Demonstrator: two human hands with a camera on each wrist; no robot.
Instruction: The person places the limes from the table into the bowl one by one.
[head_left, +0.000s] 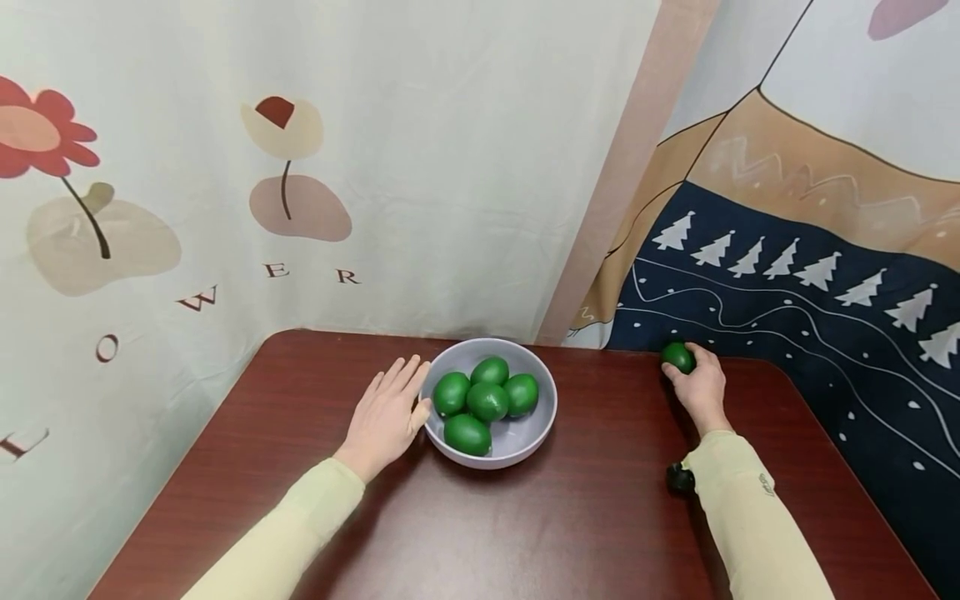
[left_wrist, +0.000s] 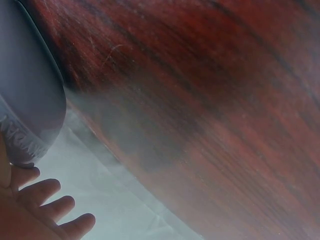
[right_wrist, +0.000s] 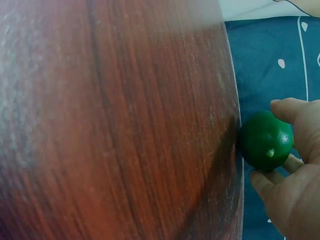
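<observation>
A grey-lilac bowl with several green limes in it stands near the back of the table, in the middle of the head view. My left hand is at the bowl's left side, fingers straight, thumb by the rim. In the left wrist view its fingers lie close to the bowl's outer wall. At the table's far right edge my right hand grips a single green lime between thumb and fingers. The right wrist view shows that lime with its pale stem nub.
The dark red wooden table ends at a pale flower-print curtain behind and to the left. A navy cloth with white trees hangs behind the right edge. A black device sits at my right wrist.
</observation>
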